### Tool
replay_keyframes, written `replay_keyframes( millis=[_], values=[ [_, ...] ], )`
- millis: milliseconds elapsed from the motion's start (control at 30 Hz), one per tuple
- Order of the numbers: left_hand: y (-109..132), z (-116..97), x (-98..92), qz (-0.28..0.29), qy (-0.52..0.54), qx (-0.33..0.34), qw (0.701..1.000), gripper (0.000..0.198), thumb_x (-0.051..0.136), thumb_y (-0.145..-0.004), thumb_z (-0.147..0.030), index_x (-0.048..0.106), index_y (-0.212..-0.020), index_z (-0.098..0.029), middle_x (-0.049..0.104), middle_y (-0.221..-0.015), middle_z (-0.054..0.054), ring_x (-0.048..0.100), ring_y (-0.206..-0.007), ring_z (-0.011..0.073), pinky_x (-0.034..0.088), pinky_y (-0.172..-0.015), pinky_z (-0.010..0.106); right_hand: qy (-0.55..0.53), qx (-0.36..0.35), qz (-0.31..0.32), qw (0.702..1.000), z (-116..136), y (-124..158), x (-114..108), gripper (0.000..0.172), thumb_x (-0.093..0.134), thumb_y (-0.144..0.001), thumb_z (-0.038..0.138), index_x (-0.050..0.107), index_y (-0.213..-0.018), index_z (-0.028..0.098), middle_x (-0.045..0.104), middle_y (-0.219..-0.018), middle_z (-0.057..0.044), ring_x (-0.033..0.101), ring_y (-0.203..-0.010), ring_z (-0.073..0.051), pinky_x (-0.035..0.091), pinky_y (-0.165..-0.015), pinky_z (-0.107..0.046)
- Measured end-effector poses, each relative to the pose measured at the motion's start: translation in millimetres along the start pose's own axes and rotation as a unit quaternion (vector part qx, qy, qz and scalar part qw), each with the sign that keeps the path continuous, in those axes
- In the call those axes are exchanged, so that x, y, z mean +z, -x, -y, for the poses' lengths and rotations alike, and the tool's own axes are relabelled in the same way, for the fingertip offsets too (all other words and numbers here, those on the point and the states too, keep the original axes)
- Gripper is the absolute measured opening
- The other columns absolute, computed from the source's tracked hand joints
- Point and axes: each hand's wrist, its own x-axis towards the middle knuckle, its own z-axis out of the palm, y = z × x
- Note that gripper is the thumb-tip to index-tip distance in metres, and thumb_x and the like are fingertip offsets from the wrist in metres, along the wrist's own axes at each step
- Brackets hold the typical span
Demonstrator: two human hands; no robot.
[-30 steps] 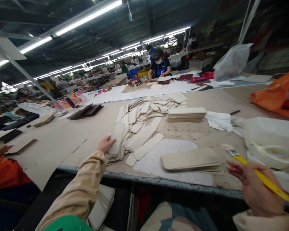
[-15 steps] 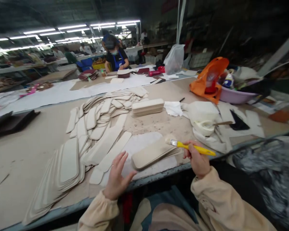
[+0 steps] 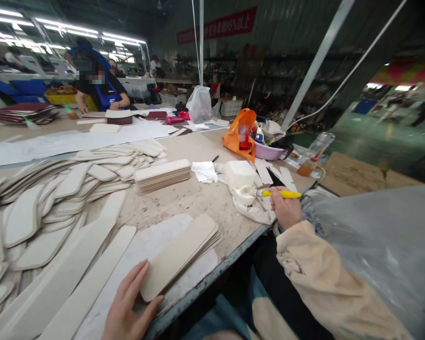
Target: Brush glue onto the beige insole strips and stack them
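My right hand (image 3: pixel 285 208) is closed round the yellow handle of a brush (image 3: pixel 281 193). The brush's bristle end is in the mouth of a white container (image 3: pixel 243 194) with creamy white stuff at its opening. My left hand (image 3: pixel 129 302) has its fingers spread at the near-left end of a small fanned stack of beige rounded panels (image 3: pixel 180 255), thumb and fingertips at its edges. Under that stack lies a white sheet (image 3: pixel 152 238). A neat stack of similar panels (image 3: pixel 163 175) stands farther back, and a large loose pile of them (image 3: pixel 63 198) covers the left.
Behind the container are a white cloth (image 3: pixel 204 172), an orange bag (image 3: pixel 241 134) and a purple basin (image 3: pixel 267 151). A person (image 3: pixel 101 89) works across the table. The table edge (image 3: pixel 212 278) runs diagonally near me; clear plastic (image 3: pixel 382 236) lies at the right.
The view has turned right. The brush, held in my right hand, has moved from the fanned stack to the white container. My left hand has come to the stack's near end.
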Motion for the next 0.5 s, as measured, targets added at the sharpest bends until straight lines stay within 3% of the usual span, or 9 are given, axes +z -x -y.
replay_keyframes(
  millis=[100,267,500],
  values=[
    [-1,-1,-0.4,-0.005,-0.006,-0.001,1.000,0.069,0.062,-0.079,-0.045,0.037,-0.141,-0.029,0.051,-0.137,0.011,0.053,-0.122,0.0322,0.048,-0.100,0.052,0.079,-0.023,0.037,0.996,-5,-16,14,0.045,0.037,-0.089,0.058,0.059,-0.086,0.019,0.057,-0.055,-0.001,0.056,-0.050,-0.017,0.041,-0.052,-0.028],
    [-2,-2,-1.6,-0.012,-0.016,0.002,1.000,0.067,0.062,-0.079,-0.043,0.038,-0.140,-0.027,0.051,-0.136,0.012,0.054,-0.121,0.0316,0.050,-0.098,0.050,0.123,-0.045,0.093,0.987,-5,-29,36,0.049,0.037,-0.086,0.063,0.059,-0.077,0.020,0.062,-0.059,-0.005,0.060,-0.061,-0.022,0.042,-0.059,-0.031],
    [-4,-5,-3.8,-0.023,-0.016,0.000,1.000,0.064,0.061,-0.079,-0.044,0.042,-0.137,-0.028,0.053,-0.131,0.012,0.057,-0.116,0.0313,0.053,-0.094,0.048,0.117,-0.014,0.050,0.992,-9,-30,24,0.046,0.033,-0.089,0.056,0.058,-0.074,0.021,0.063,-0.061,-0.005,0.061,-0.067,-0.022,0.040,-0.063,-0.030]
  ],
)
